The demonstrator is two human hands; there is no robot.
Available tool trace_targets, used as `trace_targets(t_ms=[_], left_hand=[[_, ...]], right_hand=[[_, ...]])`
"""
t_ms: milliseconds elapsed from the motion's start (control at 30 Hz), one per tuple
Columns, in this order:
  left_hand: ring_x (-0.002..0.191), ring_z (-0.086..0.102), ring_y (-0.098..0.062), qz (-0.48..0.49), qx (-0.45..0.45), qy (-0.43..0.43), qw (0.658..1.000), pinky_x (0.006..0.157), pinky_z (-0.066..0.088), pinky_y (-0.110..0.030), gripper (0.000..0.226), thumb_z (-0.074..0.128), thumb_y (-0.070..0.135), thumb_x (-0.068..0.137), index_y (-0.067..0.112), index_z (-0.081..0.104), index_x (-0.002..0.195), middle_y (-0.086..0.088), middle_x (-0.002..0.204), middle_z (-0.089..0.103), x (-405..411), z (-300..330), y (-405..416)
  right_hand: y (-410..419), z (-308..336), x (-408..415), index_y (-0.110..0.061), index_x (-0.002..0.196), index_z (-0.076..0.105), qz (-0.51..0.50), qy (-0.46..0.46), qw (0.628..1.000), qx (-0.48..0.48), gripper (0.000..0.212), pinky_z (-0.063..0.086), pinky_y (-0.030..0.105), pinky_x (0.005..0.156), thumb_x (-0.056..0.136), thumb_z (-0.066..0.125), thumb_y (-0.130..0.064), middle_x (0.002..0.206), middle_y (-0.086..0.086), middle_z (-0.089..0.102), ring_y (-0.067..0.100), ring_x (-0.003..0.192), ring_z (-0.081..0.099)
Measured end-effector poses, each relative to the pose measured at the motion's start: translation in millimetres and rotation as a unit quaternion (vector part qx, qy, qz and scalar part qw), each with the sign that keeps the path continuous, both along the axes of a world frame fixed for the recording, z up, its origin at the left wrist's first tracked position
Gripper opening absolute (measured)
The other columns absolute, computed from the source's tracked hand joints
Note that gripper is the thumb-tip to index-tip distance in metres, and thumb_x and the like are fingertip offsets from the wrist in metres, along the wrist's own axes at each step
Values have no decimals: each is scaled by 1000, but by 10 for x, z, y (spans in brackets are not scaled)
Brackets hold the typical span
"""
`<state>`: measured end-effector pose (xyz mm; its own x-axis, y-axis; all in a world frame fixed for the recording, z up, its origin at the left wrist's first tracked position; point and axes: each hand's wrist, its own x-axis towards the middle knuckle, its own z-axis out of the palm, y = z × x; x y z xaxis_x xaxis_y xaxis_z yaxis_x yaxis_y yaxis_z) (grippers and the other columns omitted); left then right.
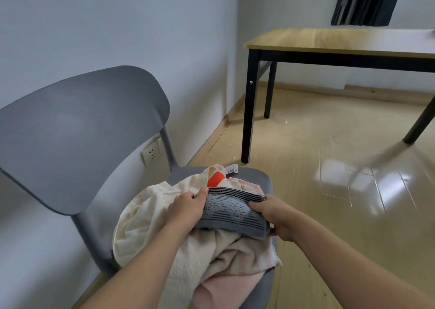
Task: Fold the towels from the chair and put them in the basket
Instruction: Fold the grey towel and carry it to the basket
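Towels: you've got the grey towel [231, 212] folded into a small pad, sitting on top of the heap on the chair [77, 129] seat. Your left hand [187, 206] pinches its left edge, thumb on top, fingers curled under. Your right hand [274, 214] clamps the right edge the same way, thumb across the top face.

Progress, as I read it: one towel looks folded and ready to go. Still unfolded under it are a cream towel [150, 219], a pink towel [233, 280], and something with an orange patch [215, 179] and a tag at the back of the pile. No basket in view, so I can't tell whether anything's in it yet. Most of the job looks left.

Surface: grey moulded chair against a pale wall, wall socket [151, 154] behind the backrest. Room: glossy light wood floor, wood-top table [329, 41] on black legs to your right, dark curtain [367, 1] above it.
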<state>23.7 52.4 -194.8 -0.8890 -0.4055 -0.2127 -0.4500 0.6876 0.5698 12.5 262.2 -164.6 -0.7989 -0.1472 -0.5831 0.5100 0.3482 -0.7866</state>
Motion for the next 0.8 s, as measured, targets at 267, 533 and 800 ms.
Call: trace_targets(t_ms=[267,533,800], left_hand=[[98,55,-28,-13,5,172,985,82,44,-35,39,47,49,93,13,62,87,-10,107,61,207,366,165],[83,56,-19,21,291,223,930,61,48,-32,31,51,42,90,10,53,88,-9,94,58,561,1154,253],[80,57,-12,-13,303,367,879,58,47,-23,15,56,27,92,17,51,102,-2,91,59,711,1990,567]], right_hand=[[27,212,136,-5,119,53,-83,47,994,-52,26,46,27,56,93,56,-3,98,11,63,18,79,60],[63,1092,456,-9,85,49,-90,89,983,-131,9,48,29,54,78,44,-6,83,13,58,28,70,58],[390,1703,548,-12,81,56,-23,4,981,-191,34,48,44,82,80,39,-42,77,11,68,30,79,60]])
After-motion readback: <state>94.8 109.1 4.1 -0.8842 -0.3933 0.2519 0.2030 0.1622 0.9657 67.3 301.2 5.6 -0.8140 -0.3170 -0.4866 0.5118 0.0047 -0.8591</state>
